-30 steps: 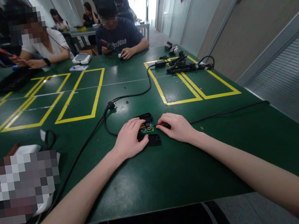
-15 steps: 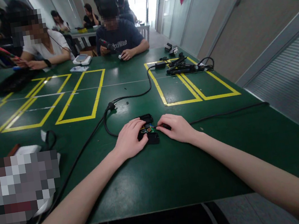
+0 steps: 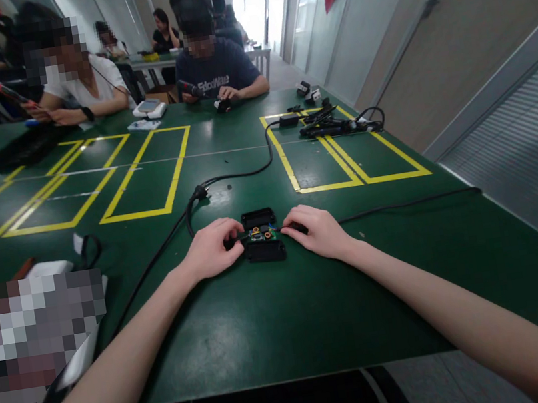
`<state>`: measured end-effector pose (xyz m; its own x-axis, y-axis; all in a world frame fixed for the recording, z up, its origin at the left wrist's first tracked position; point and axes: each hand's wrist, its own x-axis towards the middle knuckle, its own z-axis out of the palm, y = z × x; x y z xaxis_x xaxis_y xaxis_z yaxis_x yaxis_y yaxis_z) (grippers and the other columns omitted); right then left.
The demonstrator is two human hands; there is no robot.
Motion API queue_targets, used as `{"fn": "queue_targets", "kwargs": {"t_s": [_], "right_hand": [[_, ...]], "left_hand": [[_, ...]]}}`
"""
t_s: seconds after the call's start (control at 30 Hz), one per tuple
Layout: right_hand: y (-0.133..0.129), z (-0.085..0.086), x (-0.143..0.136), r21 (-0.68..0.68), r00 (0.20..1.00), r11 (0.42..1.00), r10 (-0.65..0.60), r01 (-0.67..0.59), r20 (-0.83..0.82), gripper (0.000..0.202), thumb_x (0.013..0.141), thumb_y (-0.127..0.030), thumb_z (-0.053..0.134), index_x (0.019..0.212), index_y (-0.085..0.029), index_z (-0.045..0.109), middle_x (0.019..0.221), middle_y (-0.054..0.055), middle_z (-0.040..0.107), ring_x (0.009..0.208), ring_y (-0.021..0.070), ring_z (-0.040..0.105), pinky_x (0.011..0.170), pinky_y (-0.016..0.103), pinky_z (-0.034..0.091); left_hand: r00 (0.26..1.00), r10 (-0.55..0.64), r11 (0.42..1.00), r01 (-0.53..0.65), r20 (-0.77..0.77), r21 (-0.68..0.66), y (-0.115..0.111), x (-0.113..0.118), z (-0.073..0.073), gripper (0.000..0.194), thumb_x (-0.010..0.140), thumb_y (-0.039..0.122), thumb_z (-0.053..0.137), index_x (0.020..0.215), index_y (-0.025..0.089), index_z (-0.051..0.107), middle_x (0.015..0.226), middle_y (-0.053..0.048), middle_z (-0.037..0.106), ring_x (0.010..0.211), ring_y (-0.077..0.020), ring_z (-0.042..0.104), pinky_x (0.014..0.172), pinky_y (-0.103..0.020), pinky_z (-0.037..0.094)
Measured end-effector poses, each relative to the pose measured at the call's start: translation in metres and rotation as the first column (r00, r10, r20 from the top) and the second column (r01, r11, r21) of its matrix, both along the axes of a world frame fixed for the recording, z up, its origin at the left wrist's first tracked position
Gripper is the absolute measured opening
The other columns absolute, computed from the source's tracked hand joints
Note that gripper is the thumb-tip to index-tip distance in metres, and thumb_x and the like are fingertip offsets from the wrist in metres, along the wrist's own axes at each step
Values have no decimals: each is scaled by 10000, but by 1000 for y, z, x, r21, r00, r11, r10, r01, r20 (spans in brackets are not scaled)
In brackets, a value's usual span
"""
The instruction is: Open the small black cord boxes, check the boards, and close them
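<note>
In the head view a small circuit board (image 3: 262, 232) with copper coils lies between my hands. Black cables lead off from both its ends. One black plastic case half (image 3: 258, 217) rests just beyond the board, and another case half (image 3: 265, 251) on the near side. My left hand (image 3: 216, 246) is closed on the black cable at the board's left end. At the right end, my right hand (image 3: 314, 230) pinches the other black cable (image 3: 411, 203), which runs off to the right across the table.
A cable with a plug (image 3: 200, 191) curves over the green table (image 3: 247, 326). Black adapters and cables (image 3: 332, 121) are heaped at the far right within yellow tape. A blurred white object (image 3: 56, 268) sits at left. Two people work across the table.
My left hand has drawn back to the left, off the board and case halves, and now grips the left cable. My right hand keeps its pinch on the right cable.
</note>
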<state>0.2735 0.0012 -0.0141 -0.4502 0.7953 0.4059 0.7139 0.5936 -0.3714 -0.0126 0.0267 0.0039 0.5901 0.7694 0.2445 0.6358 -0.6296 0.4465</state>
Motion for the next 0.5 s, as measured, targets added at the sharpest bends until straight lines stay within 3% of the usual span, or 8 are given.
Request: {"fn": "queue_targets", "kwargs": {"t_s": [0.1, 0.3, 0.5], "right_hand": [[0, -1, 0, 17, 1000, 1000, -4, 4, -1, 157, 1012, -270, 617, 869, -216, 655, 877, 64, 705, 849, 219, 643, 747, 337, 499], [-2, 2, -1, 71, 1000, 997, 13, -13, 11, 154, 1017, -259, 611, 876, -209, 648, 874, 71, 713, 849, 224, 640, 746, 344, 498], [-3, 4, 0, 19, 1000, 1000, 0, -1, 8, 127, 1010, -247, 605, 899, -211, 655, 894, 68, 712, 853, 219, 647, 748, 337, 493]], "left_hand": [[998, -52, 999, 51, -38, -6, 1, -1, 0, 168, 825, 246, 560, 943, 196, 670, 831, -5, 625, 726, -163, 590, 684, -280, 468], [997, 28, 997, -22, -77, 71, -2, 4, 1, 147, 919, 267, 530, 941, 202, 660, 879, -26, 648, 780, -186, 615, 704, -296, 483], [996, 41, 996, -35, -76, 80, -3, 3, 2, 183, 976, 283, 496, 1000, 203, 658, 991, -48, 678, 838, -198, 642, 736, -313, 512]]}}
